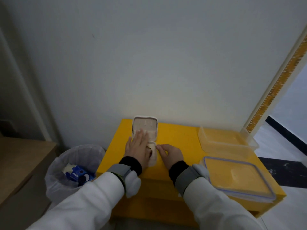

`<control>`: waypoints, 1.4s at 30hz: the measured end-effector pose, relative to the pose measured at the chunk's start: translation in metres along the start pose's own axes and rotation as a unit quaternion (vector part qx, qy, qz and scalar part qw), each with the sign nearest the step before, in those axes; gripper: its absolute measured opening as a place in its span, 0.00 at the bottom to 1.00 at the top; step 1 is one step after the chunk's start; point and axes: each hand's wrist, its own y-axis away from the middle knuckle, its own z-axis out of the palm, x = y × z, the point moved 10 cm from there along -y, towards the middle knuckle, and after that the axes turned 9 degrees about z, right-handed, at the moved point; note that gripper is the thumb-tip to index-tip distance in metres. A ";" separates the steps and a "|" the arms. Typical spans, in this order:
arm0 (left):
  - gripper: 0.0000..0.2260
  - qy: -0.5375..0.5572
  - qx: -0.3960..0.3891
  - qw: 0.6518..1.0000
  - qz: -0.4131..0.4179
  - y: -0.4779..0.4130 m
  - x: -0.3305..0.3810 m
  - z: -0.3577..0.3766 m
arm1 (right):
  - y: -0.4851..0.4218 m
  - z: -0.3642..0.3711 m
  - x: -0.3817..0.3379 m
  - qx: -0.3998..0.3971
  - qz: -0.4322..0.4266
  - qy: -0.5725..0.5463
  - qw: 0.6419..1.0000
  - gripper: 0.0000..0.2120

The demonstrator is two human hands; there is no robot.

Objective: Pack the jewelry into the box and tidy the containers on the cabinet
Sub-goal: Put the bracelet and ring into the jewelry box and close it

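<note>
Nearest: two white sleeves with grey wrist straps and black cuffs reach in from the bottom edge over the yellow cabinet point(179, 136). Near right corner of the cabinet top: clear container lid point(235, 175) with blue seal rim, lying flat, long axis running from near right to far left. Left of the cabinet, on the floor: bin point(74, 170) with a clear liner, blue packaging and pale scraps inside.

Mid: left hand point(138, 146) flat, palm down, fingers spread and extended away from the person, laid across the open jewelry box point(146, 130), covering most of the near half. Right hand point(169, 154) just beside it, fingers curled in, thumb and forefinger pinched narrow at the box's near right corner; what it pinches is too small to tell. Something dark shows in the near half, between the two hands; cannot tell what piece.

The box is beige, at the left middle of the cabinet top. Its long axis points near to far. The far half, the lid, leans back toward the wall, its inside facing the camera, with small slots visible.

Far right: clear tub point(227, 140), open top, long axis left to right, just behind the lid, touching or nearly so. Behind all: plain pale wall point(132, 55).
</note>
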 end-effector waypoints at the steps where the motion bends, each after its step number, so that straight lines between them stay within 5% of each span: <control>1: 0.28 0.013 -0.001 1.000 -0.024 0.004 -0.016 -0.003 | -0.001 0.006 -0.008 -0.011 -0.003 0.007 1.000 0.18; 7: 0.29 0.029 -0.064 0.995 -0.069 0.028 -0.077 0.006 | -0.012 0.034 -0.044 0.001 -0.064 0.141 0.988 0.19; 15: 0.30 0.079 -0.080 0.991 -0.078 0.032 -0.092 0.015 | -0.025 0.059 -0.036 -0.024 -0.025 0.179 0.983 0.19; 20: 0.31 0.230 -0.039 0.968 -0.094 0.014 -0.076 0.005 | -0.027 0.035 -0.032 0.013 -0.016 0.076 0.997 0.20; 26: 0.31 0.377 -0.004 0.916 -0.137 -0.012 -0.059 -0.004 | -0.039 0.019 -0.013 -0.006 0.123 -0.196 0.973 0.27; 37: 0.33 0.357 0.084 0.923 -0.118 0.005 -0.054 -0.025 | -0.023 0.007 -0.007 0.032 0.152 -0.298 0.942 0.27; 42: 0.30 0.266 0.034 0.958 -0.097 0.026 -0.044 -0.014 | -0.001 0.008 0.001 0.033 0.160 -0.313 0.935 0.26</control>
